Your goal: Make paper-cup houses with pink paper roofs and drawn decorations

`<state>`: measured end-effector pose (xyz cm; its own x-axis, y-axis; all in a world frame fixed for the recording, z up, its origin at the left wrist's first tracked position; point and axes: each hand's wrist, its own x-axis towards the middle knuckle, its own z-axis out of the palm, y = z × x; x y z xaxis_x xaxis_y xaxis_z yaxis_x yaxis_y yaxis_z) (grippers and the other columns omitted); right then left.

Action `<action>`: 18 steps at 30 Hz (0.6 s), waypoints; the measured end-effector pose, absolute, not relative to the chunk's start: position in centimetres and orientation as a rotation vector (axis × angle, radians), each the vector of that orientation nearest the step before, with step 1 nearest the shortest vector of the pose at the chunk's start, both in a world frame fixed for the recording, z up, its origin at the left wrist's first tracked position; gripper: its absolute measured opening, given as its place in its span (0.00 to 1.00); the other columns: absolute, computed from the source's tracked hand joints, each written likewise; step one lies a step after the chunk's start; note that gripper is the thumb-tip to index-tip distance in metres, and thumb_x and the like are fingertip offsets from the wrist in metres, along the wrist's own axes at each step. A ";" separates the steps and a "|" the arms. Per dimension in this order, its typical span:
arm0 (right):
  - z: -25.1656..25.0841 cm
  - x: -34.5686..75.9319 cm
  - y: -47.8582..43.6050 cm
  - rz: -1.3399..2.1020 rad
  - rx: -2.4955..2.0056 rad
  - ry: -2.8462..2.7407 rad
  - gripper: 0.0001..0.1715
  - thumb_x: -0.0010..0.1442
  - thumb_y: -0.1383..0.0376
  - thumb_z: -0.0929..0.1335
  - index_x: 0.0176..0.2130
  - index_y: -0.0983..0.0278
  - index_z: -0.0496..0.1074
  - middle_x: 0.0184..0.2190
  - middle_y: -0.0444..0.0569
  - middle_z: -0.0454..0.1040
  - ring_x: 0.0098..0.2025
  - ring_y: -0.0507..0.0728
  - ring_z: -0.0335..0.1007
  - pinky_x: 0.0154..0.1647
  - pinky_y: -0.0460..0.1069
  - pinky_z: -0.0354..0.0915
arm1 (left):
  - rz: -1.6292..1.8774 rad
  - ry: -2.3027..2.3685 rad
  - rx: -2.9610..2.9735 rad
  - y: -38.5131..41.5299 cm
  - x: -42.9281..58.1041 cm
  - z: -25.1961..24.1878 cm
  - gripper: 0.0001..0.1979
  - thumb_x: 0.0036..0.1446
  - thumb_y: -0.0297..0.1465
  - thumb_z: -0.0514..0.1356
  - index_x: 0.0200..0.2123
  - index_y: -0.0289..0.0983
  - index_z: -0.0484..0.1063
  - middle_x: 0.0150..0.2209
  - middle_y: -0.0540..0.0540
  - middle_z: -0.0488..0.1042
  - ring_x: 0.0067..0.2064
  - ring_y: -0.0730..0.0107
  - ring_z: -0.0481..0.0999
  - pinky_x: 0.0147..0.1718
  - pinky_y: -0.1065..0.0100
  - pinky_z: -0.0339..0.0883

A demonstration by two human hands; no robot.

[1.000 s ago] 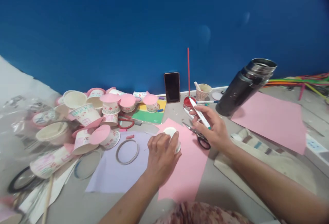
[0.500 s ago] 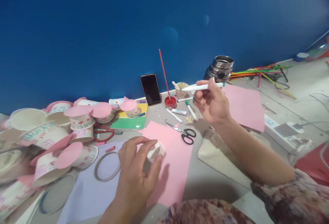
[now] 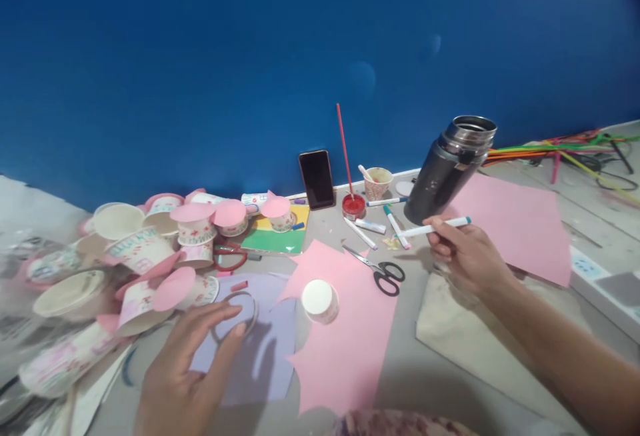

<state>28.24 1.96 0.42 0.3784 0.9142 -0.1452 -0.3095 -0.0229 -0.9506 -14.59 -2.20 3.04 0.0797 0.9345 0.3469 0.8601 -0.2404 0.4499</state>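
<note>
My right hand (image 3: 467, 259) is closed on a white marker pen (image 3: 435, 228) with a teal end, held level above the table. My left hand (image 3: 193, 363) has its thumb and fingers apart, with nothing gripped. Its fingertips are over a thin grey ring (image 3: 254, 319) lying on lilac paper (image 3: 273, 356); whether they touch it I cannot tell. Between the hands, a small plain white cup (image 3: 320, 301) stands on a cut sheet of pink paper (image 3: 350, 343). Scissors (image 3: 387, 278) with black handles lie across that sheet's right edge.
Decorated paper cups (image 3: 145, 249) with pink pieces are piled at left. Toward the wall are a phone (image 3: 317, 179), a red pot (image 3: 353, 206) with a red stick, loose markers (image 3: 371, 226) and a dark flask (image 3: 440, 176). At right lie more pink paper (image 3: 520, 223) and a cloth (image 3: 465, 329).
My left hand has let go of the white cup and moved left toward the ring. My right hand has lowered with the marker. The view has shifted left.
</note>
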 end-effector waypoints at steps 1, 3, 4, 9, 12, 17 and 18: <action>0.3 28.3 2.0 1.106 -1.226 -0.639 0.22 0.48 0.51 0.82 0.34 0.63 0.80 0.22 0.41 0.70 0.20 0.46 0.55 0.15 0.41 0.51 | 0.870 1.874 2.189 -2.4 -15.2 2.7 0.13 0.64 0.46 0.62 0.45 0.47 0.79 0.50 0.46 0.81 0.49 0.58 0.82 0.21 0.74 0.69; 0.7 28.4 2.0 1.144 -1.230 -0.640 0.24 0.47 0.49 0.82 0.35 0.63 0.81 0.24 0.44 0.72 0.21 0.47 0.58 0.15 0.41 0.53 | 0.857 1.919 2.137 -2.9 -15.9 2.2 0.13 0.63 0.47 0.63 0.43 0.47 0.80 0.48 0.46 0.82 0.47 0.58 0.82 0.22 0.74 0.70; 1.2 28.4 2.0 1.170 -1.222 -0.649 0.24 0.47 0.48 0.81 0.36 0.62 0.81 0.25 0.45 0.74 0.22 0.48 0.60 0.15 0.42 0.55 | 0.859 1.944 2.104 -3.1 -16.1 2.1 0.14 0.63 0.47 0.63 0.43 0.47 0.80 0.48 0.46 0.82 0.46 0.58 0.82 0.21 0.74 0.69; 2.1 27.9 2.5 1.235 -1.267 -0.814 0.24 0.47 0.47 0.81 0.41 0.56 0.84 0.32 0.49 0.81 0.26 0.53 0.68 0.17 0.45 0.66 | 0.939 2.038 2.005 -3.5 -15.6 3.3 0.13 0.63 0.45 0.63 0.43 0.45 0.81 0.48 0.46 0.82 0.49 0.58 0.82 0.26 0.71 0.69; -0.1 27.1 2.9 1.220 -1.388 -0.882 0.28 0.44 0.50 0.82 0.46 0.52 0.83 0.37 0.48 0.84 0.31 0.56 0.75 0.25 0.47 0.77 | 1.017 2.032 1.985 -2.7 -15.3 3.9 0.11 0.63 0.42 0.62 0.40 0.43 0.81 0.45 0.46 0.82 0.47 0.59 0.82 0.45 0.64 0.75; -4.0 26.7 2.7 1.069 -1.508 -1.055 0.28 0.51 0.43 0.78 0.46 0.55 0.82 0.39 0.51 0.86 0.33 0.59 0.78 0.29 0.50 0.78 | 0.841 1.917 2.042 1.0 -13.9 4.6 0.11 0.66 0.37 0.58 0.42 0.41 0.80 0.45 0.44 0.82 0.49 0.57 0.81 0.49 0.59 0.75; -4.2 26.7 2.7 1.018 -1.537 -1.095 0.28 0.53 0.43 0.78 0.47 0.55 0.82 0.38 0.51 0.86 0.33 0.58 0.77 0.29 0.50 0.78 | 0.776 1.877 2.095 2.2 -13.1 4.6 0.11 0.67 0.36 0.58 0.42 0.41 0.80 0.47 0.44 0.82 0.50 0.57 0.81 0.51 0.58 0.75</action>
<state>26.72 2.69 -4.19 0.2502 0.9634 -0.0959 0.1663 -0.1403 -0.9761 -13.09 2.24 4.64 0.0429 0.9712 0.2345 0.8532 -0.1577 0.4972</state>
